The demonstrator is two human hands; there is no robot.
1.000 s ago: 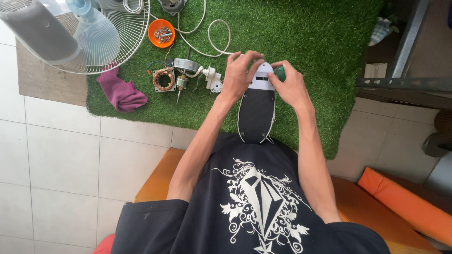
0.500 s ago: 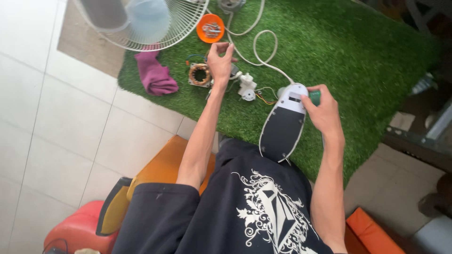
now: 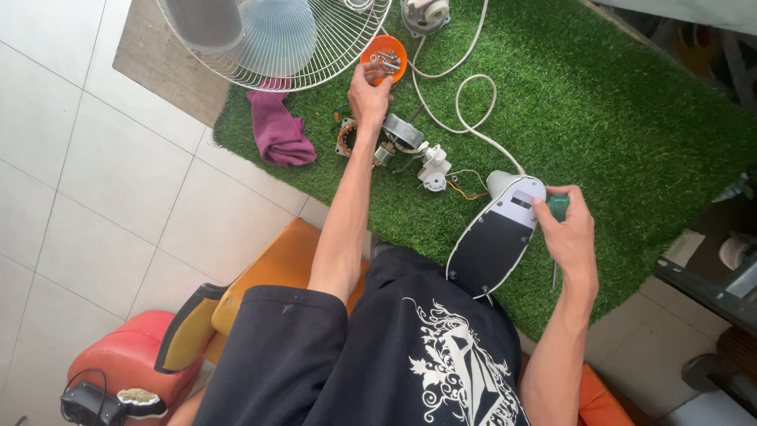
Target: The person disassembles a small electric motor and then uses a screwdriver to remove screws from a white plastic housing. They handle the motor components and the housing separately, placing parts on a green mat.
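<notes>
Left hand (image 3: 369, 93): your fingers are pinching inside the orange dish (image 3: 384, 57), at the green mat's (image 3: 615, 110) far edge;
Right hand (image 3: 569, 229): you are gripping a green-handled screwdriver (image 3: 557, 207) beside the fan housing (image 3: 495, 241), mid-mat

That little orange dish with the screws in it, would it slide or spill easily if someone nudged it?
Probably yes. The orange dish looks small, shallow and plastic, so likely light. It sits on tufted artificial grass, which may grip it but also leaves it unsteady. The screws lie loose inside, so a tilt from the left hand reaching into it could scatter them.
</notes>
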